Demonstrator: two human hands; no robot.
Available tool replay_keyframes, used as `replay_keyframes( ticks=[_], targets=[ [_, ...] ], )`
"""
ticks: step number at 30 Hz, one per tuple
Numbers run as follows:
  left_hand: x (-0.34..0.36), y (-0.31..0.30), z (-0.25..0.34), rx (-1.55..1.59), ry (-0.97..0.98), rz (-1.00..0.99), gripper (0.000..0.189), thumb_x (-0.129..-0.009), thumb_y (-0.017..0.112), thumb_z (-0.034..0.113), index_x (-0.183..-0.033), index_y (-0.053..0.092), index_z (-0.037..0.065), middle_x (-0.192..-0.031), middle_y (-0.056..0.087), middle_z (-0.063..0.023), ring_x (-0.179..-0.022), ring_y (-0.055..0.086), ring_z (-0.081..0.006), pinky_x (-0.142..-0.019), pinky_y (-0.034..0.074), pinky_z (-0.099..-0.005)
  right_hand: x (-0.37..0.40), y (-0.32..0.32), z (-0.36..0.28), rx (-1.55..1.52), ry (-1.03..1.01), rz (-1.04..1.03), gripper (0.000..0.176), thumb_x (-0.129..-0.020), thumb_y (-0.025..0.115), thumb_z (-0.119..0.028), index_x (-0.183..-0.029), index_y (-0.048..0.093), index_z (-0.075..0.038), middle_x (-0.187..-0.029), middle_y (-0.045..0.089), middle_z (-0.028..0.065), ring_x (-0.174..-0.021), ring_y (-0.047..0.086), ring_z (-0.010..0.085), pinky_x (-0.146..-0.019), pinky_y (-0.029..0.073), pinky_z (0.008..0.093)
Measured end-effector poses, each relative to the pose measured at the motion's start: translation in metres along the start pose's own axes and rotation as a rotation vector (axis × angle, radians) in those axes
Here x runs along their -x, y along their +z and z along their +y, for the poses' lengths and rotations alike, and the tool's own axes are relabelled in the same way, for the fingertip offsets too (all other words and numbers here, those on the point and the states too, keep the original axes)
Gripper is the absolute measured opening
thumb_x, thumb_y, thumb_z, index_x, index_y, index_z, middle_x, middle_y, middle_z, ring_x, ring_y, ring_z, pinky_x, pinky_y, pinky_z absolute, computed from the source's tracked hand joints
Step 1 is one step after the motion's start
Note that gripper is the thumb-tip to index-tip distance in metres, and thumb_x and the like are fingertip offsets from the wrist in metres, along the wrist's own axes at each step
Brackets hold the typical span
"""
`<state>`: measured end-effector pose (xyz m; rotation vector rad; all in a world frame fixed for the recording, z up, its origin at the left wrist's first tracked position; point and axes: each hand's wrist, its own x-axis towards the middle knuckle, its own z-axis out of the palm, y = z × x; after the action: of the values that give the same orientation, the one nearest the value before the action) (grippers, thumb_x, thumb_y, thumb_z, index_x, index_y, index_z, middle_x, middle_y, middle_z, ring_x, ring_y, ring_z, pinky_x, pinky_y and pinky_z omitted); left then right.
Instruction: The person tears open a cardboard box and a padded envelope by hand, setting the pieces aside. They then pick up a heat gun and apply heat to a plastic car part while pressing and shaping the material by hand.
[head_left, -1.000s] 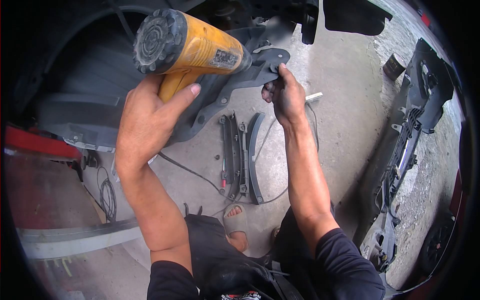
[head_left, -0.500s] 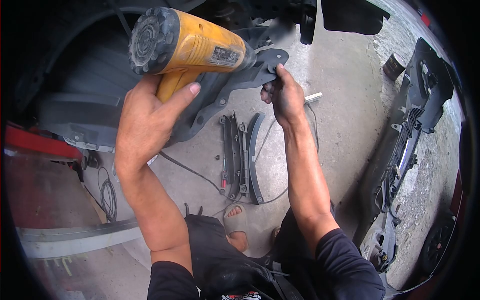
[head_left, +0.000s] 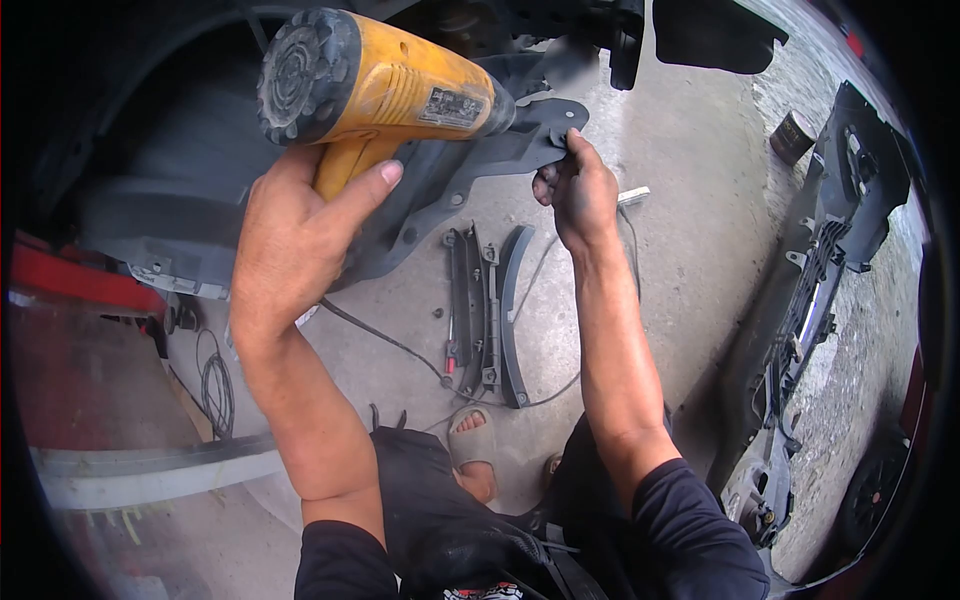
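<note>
My left hand [head_left: 300, 215] is wrapped round the handle of a yellow heat gun [head_left: 415, 80] with a black ribbed rear end. The gun's dark nozzle points right, toward the tip of a grey plastic liner panel [head_left: 470, 175]. My right hand [head_left: 583, 190] pinches the edge of that tip between thumb and curled fingers. Several small holes run along the panel's edge. The nozzle's mouth is close to the panel, and I cannot tell whether the two touch.
Black trim strips [head_left: 515, 320] and a red-handled tool [head_left: 450, 362] lie on the floor beyond my feet. A long black bumper part [head_left: 780, 330] is at the right, near a dark can [head_left: 792, 137]. A cable [head_left: 385, 345] crosses the floor; red bodywork [head_left: 80, 280] is at the left.
My right hand and the pinched panel tip have shifted slightly to the right. The heat gun stays almost where it was, still in my left hand.
</note>
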<state>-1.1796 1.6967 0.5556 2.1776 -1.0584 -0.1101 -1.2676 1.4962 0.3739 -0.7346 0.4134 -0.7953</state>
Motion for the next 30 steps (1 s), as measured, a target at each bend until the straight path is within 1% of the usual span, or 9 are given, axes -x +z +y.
replay_keyframes(
  ticks=[4,7,9,13,19,21,25,28,30],
  targets=[
    [0.003,-0.007,-0.003,0.004,-0.010,0.004,0.055,-0.080,0.070,0.036,-0.112,0.062,-0.009,-0.093,0.070,-0.0201,-0.083,0.066,-0.0254,-0.080,0.050,-0.0361,-0.004,-0.005,0.002,-0.023,-0.001,0.003,0.033,-0.099,0.045,-0.032,-0.089,0.055,-0.003,-0.066,0.052,0.0061,-0.056,0.055,0.0201,-0.053,0.039,0.0307],
    [0.003,-0.014,-0.009,-0.029,0.041,0.057,0.053,-0.081,0.069,0.034,-0.111,0.061,-0.008,-0.093,0.070,-0.0212,-0.083,0.067,-0.0286,-0.081,0.050,-0.0363,-0.007,-0.009,0.003,-0.036,-0.010,-0.024,0.030,-0.099,0.044,-0.030,-0.089,0.054,-0.004,-0.065,0.052,0.0056,-0.054,0.053,0.0200,-0.053,0.038,0.0311],
    [0.001,-0.022,-0.009,-0.082,0.033,0.000,0.051,-0.081,0.068,0.033,-0.112,0.061,-0.007,-0.093,0.069,-0.0229,-0.084,0.067,-0.0324,-0.082,0.049,-0.0376,-0.011,-0.014,0.007,-0.104,0.006,-0.036,0.028,-0.099,0.043,-0.029,-0.089,0.054,-0.005,-0.065,0.052,0.0048,-0.053,0.051,0.0193,-0.052,0.037,0.0311],
    [-0.002,-0.030,-0.012,-0.079,-0.001,-0.025,0.049,-0.081,0.068,0.031,-0.113,0.060,-0.006,-0.094,0.069,-0.0240,-0.087,0.067,-0.0350,-0.082,0.049,-0.0389,-0.013,-0.018,0.012,-0.066,0.010,-0.026,0.026,-0.100,0.039,-0.027,-0.090,0.051,-0.007,-0.066,0.050,0.0036,-0.054,0.047,0.0176,-0.052,0.037,0.0314],
    [-0.019,-0.026,-0.032,-0.001,0.127,-0.085,0.042,-0.081,0.068,0.025,-0.108,0.061,-0.006,-0.094,0.069,-0.0243,-0.088,0.067,-0.0380,-0.081,0.049,-0.0395,-0.013,-0.016,0.006,0.082,0.016,0.023,0.025,-0.100,0.036,-0.028,-0.091,0.051,-0.009,-0.069,0.047,0.0015,-0.058,0.045,0.0140,-0.051,0.036,0.0281],
    [-0.025,-0.022,-0.040,0.035,0.162,-0.093,0.047,-0.080,0.071,0.027,-0.106,0.062,-0.010,-0.095,0.069,-0.0196,-0.088,0.065,-0.0249,-0.084,0.047,-0.0345,-0.011,-0.013,0.005,0.109,0.018,0.075,0.025,-0.100,0.036,-0.028,-0.091,0.051,-0.009,-0.069,0.046,0.0013,-0.058,0.045,0.0137,-0.050,0.036,0.0277],
    [-0.033,-0.020,-0.057,0.101,0.230,-0.066,0.045,-0.080,0.072,0.026,-0.104,0.062,-0.010,-0.087,0.067,-0.0169,-0.080,0.062,-0.0211,-0.076,0.047,-0.0326,-0.023,-0.006,-0.007,0.169,-0.038,0.129,0.028,-0.099,0.040,-0.025,-0.085,0.052,-0.004,-0.062,0.044,0.0030,-0.052,0.044,0.0168,-0.050,0.034,0.0310],
    [-0.032,-0.017,-0.055,0.085,0.212,0.002,0.044,-0.080,0.073,0.028,-0.104,0.062,-0.008,-0.072,0.057,-0.0079,-0.063,0.047,-0.0130,-0.059,0.039,-0.0287,-0.016,0.007,-0.018,0.307,-0.010,0.128,0.028,-0.101,0.036,-0.027,-0.088,0.050,-0.007,-0.063,0.041,0.0013,-0.056,0.043,0.0146,-0.053,0.036,0.0283],
    [-0.034,-0.015,-0.052,0.047,0.258,0.014,0.045,-0.080,0.073,0.029,-0.105,0.062,-0.007,-0.072,0.058,-0.0084,-0.064,0.049,-0.0135,-0.060,0.040,-0.0288,-0.022,0.009,-0.022,0.310,-0.045,0.108,0.028,-0.101,0.036,-0.028,-0.088,0.049,-0.007,-0.064,0.040,0.0017,-0.056,0.043,0.0148,-0.054,0.036,0.0286]
  ],
)
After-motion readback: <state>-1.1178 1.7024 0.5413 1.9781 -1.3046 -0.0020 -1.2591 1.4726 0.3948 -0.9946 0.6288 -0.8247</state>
